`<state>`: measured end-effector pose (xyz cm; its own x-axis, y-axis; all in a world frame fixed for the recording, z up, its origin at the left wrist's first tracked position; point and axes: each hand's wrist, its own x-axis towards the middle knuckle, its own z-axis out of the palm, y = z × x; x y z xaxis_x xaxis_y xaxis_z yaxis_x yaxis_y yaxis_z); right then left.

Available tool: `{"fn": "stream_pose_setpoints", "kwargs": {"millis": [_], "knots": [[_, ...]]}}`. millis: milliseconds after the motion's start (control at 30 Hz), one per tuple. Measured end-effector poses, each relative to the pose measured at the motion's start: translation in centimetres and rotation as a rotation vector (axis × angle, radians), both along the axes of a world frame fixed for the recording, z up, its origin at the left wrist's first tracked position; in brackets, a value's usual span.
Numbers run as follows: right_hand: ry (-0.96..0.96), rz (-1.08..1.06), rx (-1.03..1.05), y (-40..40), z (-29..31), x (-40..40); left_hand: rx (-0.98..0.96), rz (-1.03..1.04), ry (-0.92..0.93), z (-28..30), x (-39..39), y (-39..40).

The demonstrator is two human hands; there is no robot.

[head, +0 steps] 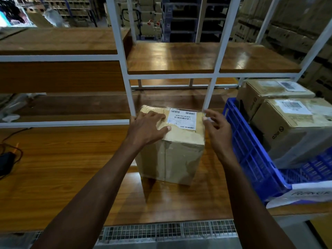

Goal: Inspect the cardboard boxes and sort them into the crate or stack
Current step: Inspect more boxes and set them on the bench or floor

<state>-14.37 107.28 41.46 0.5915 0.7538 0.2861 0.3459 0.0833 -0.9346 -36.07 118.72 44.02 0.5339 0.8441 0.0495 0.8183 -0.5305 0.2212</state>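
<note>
Unreadable barcode label atop box; "aica" on crate's box.

Box stands upright at centre of the table, its label on the top face toward the far right corner. Left hand lies on the box top, left of the label; right hand is at the box's upper right edge. Crate sits on the table just right of the box, holding two boxes: near box in front, far box behind it. Shelf frame rises behind the box, with an upper shelf above and beyond. Cable lies at the table's left edge. Grating runs along the table's near edge
</note>
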Motion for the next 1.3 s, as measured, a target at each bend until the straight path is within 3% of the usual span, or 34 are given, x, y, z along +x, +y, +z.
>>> {"fn": "stream_pose_setpoints", "kwargs": {"millis": [100,200,467,600,667,733,800,933,1000,1167,1300], "knots": [[-0.322,0.161,-0.159,2.2,1.8,-1.6,-0.014,0.005,-0.003,0.2,0.2,-0.3],[-0.648,0.170,-0.439,3.8,1.2,-2.6,-0.028,0.022,-0.025,0.1,0.4,-0.6],[-0.655,0.195,-0.470,3.8,0.3,-2.1,-0.135,0.131,-0.056,-1.2,2.6,-2.6],[-0.302,0.225,-0.186,2.7,0.2,-1.3,-0.078,0.148,-0.025,-1.8,2.5,-2.4],[-0.070,0.058,-0.012,1.7,-0.5,-0.7,-0.070,0.146,-0.051,-1.9,1.9,-2.0],[0.076,-0.144,0.034,0.7,-2.0,-0.1,-0.063,0.158,-0.073,-1.7,0.9,-1.3],[0.122,-0.225,-0.084,0.0,-4.7,0.1,-0.069,0.173,-0.093,-1.5,-0.4,-0.4],[0.309,-0.018,-0.636,-0.5,-11.9,-1.0,-0.112,0.207,-0.168,-1.2,-3.6,1.8],[0.443,0.053,-0.764,-0.6,-14.4,-2.1,-0.133,0.207,-0.213,-1.1,-5.3,2.6],[0.842,0.205,-0.647,-0.5,-14.5,-3.5,-0.166,0.242,-0.282,-1.6,-8.2,3.3],[0.845,0.192,-0.539,0.4,-14.4,-3.0,-0.195,0.289,-0.383,-1.7,-9.4,3.1]]}}
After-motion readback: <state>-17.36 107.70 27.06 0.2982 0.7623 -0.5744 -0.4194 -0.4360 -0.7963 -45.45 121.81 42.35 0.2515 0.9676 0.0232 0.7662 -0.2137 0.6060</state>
